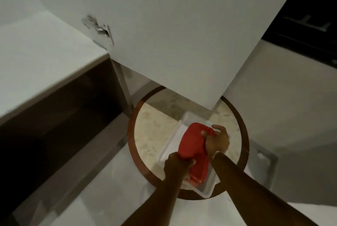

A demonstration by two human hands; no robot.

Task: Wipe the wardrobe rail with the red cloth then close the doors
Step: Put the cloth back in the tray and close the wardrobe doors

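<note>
An open white wardrobe door [164, 34] hangs above the round worktop [155, 130], where the left hand [177, 164] and right hand [218, 140] each have fingers clamped on the red cloth [193, 145] over a white tray [169, 151].

two bare forearms entered from the bottom edge, with no sleeves, watch, bracelet or gloves on them. the left hand [177, 163] and the right hand [218, 141] were bare too; whether any finger bore a ring was too blurred to tell.
</note>
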